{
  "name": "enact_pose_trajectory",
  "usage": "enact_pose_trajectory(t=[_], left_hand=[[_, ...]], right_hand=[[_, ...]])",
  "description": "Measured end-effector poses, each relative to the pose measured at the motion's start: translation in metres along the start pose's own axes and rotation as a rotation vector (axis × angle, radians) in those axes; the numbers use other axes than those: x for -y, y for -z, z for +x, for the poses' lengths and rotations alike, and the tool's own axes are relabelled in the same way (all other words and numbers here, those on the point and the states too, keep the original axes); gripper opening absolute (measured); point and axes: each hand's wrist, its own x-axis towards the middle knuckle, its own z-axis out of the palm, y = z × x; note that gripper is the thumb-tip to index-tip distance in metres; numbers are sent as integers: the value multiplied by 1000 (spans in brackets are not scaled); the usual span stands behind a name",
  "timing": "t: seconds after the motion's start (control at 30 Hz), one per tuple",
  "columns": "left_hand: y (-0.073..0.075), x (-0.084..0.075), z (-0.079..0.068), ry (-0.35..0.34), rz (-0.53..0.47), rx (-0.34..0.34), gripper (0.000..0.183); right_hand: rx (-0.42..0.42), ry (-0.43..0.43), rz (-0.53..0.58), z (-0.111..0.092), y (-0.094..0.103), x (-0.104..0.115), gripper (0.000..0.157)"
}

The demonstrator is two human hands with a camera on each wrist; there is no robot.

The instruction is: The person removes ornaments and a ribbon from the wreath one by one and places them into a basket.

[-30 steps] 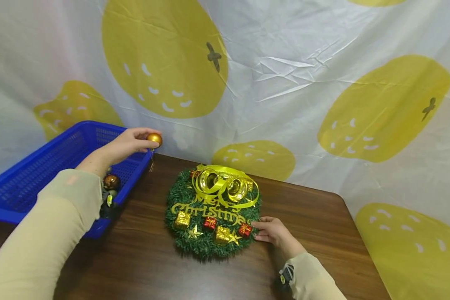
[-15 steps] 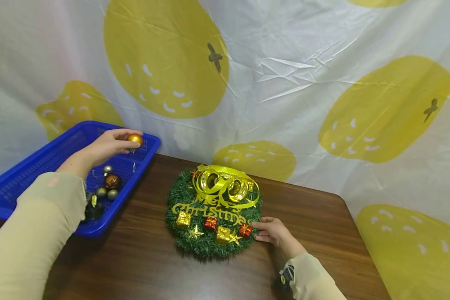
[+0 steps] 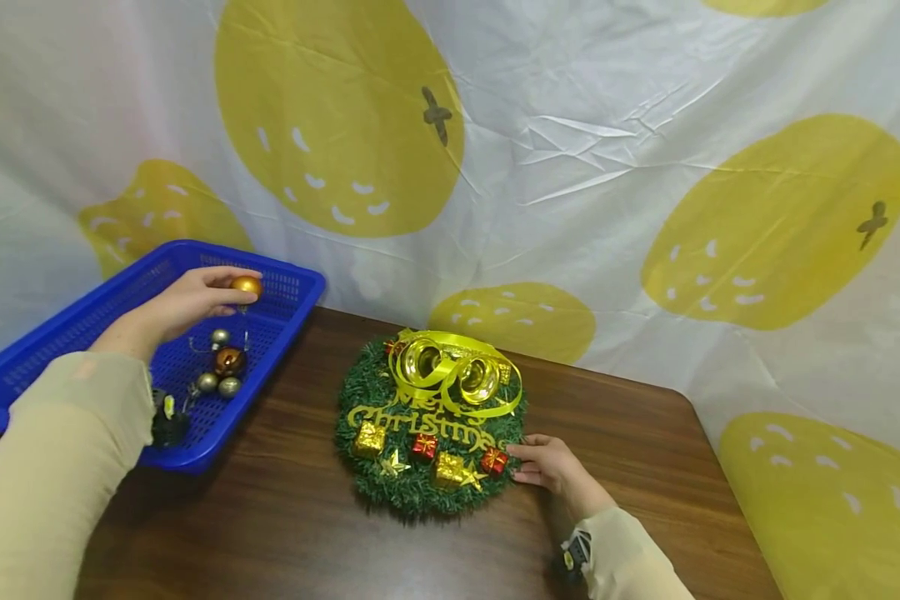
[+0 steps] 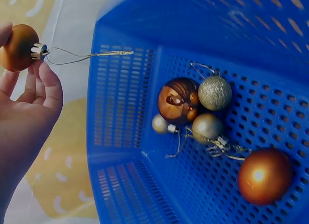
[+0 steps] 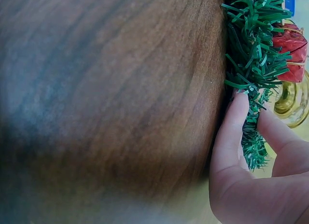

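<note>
Over the inside of the blue plastic basket, my left hand pinches an orange-gold Christmas bauble between thumb and fingers. A thin gold hanging loop dangles from its metal cap. My right hand holds the right edge of a green Christmas wreath, its tips in the tinsel in the right wrist view. The wreath lies on the table with gold "Merry Christmas" lettering, small gift boxes, stars, and two gold bells with a yellow ribbon.
In the basket lie a shiny brown bauble, an orange bauble and several small silvery-gold baubles. The dark wooden table runs back to a white curtain with yellow fruit prints.
My left hand has moved left with the bauble, from above the basket's right rim to over its inside, uncovering the baubles there. My right hand stays at the wreath's edge.
</note>
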Motion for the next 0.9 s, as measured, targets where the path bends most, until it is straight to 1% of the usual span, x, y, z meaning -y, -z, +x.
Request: enact_pose_trajectory(t=[0.1,0.2,0.23,0.4,0.47,0.67,0.8,0.9], left_hand=[[1,2,-2,13,16,4,23],[2,5,-4,25,44,11,23],[3,6,-5,30,56,13,27],[6,10,-6,69,142,39,56],[7,13,-7,91,183,60,60],[9,23,-10,144,301,148,59],[9,27,-12,188,357,200,60],[9,27,-13,218,376,239,60]], right_hand=[[10,2,-5,0,1,0,70],[15,2,2,0,1,0,70],[19,1,0,0,1,0,70],[24,-6,3,1,2,1,71],[24,-7,4,2,2,1,71],[15,2,7,2,3,0,70],[5,2,6,2,4,-1,69],[-1,-3,5,2,5,-1,68]])
